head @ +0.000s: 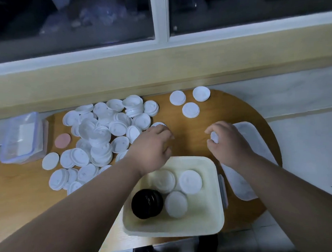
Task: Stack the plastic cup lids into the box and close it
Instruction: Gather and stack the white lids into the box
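Several white plastic cup lids [97, 135] lie in a loose pile at the left of the wooden table. My left hand [152, 145] is at the pile's right edge, fingers curled over one white lid [158, 124]. My right hand [228, 142] holds another white lid [214, 137] upright between thumb and fingers, above the table. The cream box [207, 215] stands open near me, below both hands. It holds three white lids [190, 181] and a black stack of lids [147, 203]. The box's white cover [250, 153] lies flat at the right, partly under my right wrist.
Three separate white lids [190, 110] lie at the table's back right. A pink lid [62, 140] and a clear lidded container [22, 138] sit at the far left. A window sill and wall run along the back edge.
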